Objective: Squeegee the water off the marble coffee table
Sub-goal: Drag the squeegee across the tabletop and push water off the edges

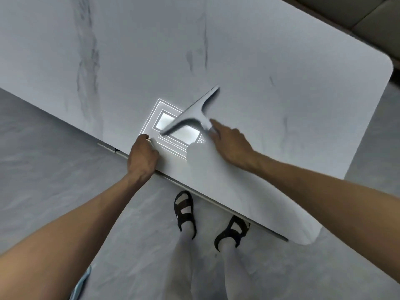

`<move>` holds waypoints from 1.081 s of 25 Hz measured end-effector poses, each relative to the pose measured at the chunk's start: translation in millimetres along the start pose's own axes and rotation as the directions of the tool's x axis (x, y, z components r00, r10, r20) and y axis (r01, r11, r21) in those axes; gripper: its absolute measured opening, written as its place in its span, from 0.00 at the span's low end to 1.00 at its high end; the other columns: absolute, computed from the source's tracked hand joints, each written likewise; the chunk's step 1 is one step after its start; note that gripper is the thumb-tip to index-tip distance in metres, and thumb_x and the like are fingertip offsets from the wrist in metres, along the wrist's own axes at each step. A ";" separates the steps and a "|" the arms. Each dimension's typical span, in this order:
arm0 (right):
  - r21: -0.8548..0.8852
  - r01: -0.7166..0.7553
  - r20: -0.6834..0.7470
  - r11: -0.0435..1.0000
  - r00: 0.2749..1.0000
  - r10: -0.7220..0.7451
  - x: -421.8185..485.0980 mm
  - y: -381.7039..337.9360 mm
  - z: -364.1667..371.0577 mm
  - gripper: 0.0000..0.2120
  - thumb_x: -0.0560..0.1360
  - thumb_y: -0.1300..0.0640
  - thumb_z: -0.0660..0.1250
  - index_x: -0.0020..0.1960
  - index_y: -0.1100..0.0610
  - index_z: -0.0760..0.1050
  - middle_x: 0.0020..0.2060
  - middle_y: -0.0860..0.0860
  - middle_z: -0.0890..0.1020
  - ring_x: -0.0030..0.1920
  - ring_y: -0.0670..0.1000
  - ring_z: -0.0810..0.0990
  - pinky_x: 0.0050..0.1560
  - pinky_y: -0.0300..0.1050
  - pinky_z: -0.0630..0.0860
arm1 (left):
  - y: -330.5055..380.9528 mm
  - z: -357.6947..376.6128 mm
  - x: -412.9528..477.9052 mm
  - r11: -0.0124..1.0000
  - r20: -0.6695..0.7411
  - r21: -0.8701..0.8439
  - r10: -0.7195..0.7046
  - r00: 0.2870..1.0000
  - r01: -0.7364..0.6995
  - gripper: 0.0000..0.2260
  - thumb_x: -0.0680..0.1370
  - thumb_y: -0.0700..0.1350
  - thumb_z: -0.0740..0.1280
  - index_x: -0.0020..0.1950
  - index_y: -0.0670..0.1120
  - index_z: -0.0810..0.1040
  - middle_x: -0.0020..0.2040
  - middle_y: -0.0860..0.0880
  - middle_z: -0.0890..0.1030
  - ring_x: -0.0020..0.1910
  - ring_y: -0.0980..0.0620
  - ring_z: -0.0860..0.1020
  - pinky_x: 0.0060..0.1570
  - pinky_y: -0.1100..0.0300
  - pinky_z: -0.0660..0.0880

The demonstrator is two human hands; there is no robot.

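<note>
A white marble coffee table (270,50) with grey veins fills the upper part of the head view. On it lies a silver T-shaped squeegee (192,114), its blade running diagonally over a bright reflection of a ceiling light. My right hand (232,144) grips the squeegee's handle, the index finger stretched along it. My left hand (141,156) holds the table's near edge, its fingers curled over the rim. The picture is blurred around the squeegee, and I cannot make out water on the top.
The table's metal-trimmed near edge (216,204) runs diagonally from left to lower right, with a rounded corner (383,63) at the right. My feet in black sandals (185,211) stand on the grey floor beside it. A sofa (357,16) stands at the top right.
</note>
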State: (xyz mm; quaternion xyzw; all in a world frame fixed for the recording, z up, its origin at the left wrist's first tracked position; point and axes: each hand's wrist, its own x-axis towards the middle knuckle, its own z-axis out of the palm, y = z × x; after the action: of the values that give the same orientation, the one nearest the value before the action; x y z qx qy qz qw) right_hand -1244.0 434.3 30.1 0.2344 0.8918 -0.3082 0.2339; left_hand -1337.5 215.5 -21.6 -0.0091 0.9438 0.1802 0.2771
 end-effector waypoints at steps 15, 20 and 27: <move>-0.539 -0.006 0.132 0.842 0.987 0.092 -122.1 149.6 -87.4 0.21 0.81 0.43 0.49 0.74 0.35 0.59 0.59 0.46 0.82 0.58 0.54 0.80 0.50 0.47 0.73 | 22.3 20.4 -38.8 0.984 0.109 0.128 0.114 0.988 -0.127 0.19 0.75 0.38 0.59 0.67 0.44 0.69 0.59 0.42 0.79 0.56 0.40 0.77 0.51 0.52 0.73; -0.278 0.268 0.199 0.923 0.956 -0.217 -59.2 34.2 -7.5 0.19 0.82 0.42 0.51 0.72 0.38 0.64 0.57 0.51 0.82 0.56 0.56 0.80 0.53 0.49 0.74 | -6.0 -6.3 -26.7 0.998 0.036 -0.048 -0.030 0.999 0.032 0.20 0.77 0.37 0.58 0.69 0.42 0.68 0.60 0.41 0.78 0.48 0.44 0.75 0.46 0.56 0.70; -0.239 0.367 0.156 0.899 0.928 -0.337 -17.0 -26.1 68.3 0.19 0.83 0.48 0.52 0.73 0.42 0.65 0.49 0.54 0.83 0.49 0.57 0.80 0.49 0.50 0.76 | -27.7 -16.5 -6.8 0.997 0.021 0.074 0.021 1.000 -0.023 0.23 0.75 0.39 0.62 0.71 0.43 0.66 0.65 0.40 0.76 0.64 0.38 0.74 0.58 0.51 0.71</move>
State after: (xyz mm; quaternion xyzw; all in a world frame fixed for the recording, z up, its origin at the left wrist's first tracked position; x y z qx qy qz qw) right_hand -1226.9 366.3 3.3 0.0185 0.9380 -0.2366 0.2526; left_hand -1337.0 183.3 -14.4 0.0134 0.9471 0.1480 0.2846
